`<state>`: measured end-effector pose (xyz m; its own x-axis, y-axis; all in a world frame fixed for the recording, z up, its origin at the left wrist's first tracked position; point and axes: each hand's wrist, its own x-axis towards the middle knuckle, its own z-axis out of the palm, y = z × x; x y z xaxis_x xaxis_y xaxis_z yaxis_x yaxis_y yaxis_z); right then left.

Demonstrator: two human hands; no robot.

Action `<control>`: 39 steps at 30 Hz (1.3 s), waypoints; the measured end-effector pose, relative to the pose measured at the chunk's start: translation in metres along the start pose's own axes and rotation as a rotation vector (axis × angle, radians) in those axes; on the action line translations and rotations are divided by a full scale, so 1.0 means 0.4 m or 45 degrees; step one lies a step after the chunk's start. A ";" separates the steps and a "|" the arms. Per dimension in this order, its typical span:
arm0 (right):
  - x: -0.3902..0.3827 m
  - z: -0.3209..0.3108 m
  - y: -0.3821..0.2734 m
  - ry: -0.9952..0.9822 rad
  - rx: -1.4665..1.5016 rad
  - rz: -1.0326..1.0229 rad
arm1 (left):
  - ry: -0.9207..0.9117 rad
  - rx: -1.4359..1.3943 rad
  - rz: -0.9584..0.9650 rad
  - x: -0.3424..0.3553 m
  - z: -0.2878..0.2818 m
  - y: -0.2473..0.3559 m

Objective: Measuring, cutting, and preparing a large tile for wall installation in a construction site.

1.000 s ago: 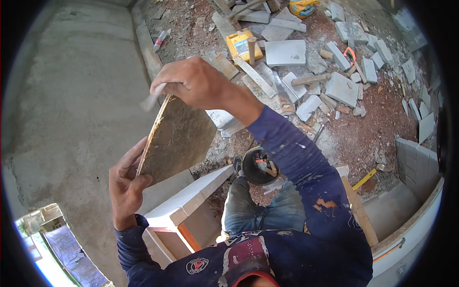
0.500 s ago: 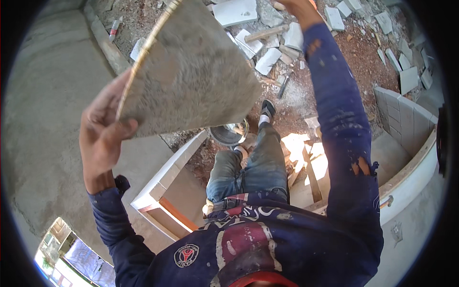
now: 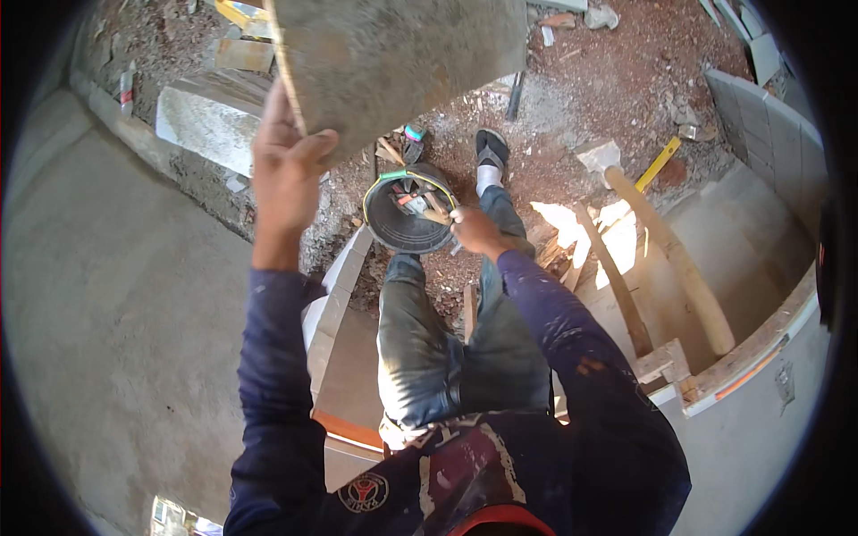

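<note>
A large, thin board (image 3: 402, 67) with a rough, cement-grey face runs out of the top of the view. My left hand (image 3: 290, 161) grips its lower left corner, thumb on the face and fingers behind the pale edge. Lower down, between my feet, stands a black bucket (image 3: 386, 223) with several hand tools inside, some with wooden handles. My right hand (image 3: 480, 234) is closed at the bucket's right rim, beside a pale wooden piece (image 3: 436, 216). Whatever lies in its fingers is too small to make out.
A white block (image 3: 201, 125) lies at the upper left. To the right, wooden poles (image 3: 675, 259) lean by a low curved wall (image 3: 773, 348), near a yellow level (image 3: 659, 163). Another low block wall (image 3: 335, 286) rises left of my legs. Rubble covers the reddish ground (image 3: 617, 71).
My right hand has come down from the top of the view to the bucket. The board, still in my left hand, has moved up and right, uncovering the bucket.
</note>
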<state>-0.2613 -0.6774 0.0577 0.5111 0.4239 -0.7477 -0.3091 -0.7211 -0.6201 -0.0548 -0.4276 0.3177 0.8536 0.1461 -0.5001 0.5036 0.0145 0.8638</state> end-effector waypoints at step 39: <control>-0.398 0.007 -0.238 0.624 0.543 0.030 | 0.029 -0.377 -0.119 0.049 -0.042 -0.160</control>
<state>-0.3155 -0.6749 0.2350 0.7756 0.0389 -0.6301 -0.5646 -0.4038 -0.7198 -0.0727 -0.4091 0.2535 0.8006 0.1524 -0.5795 0.5161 0.3160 0.7961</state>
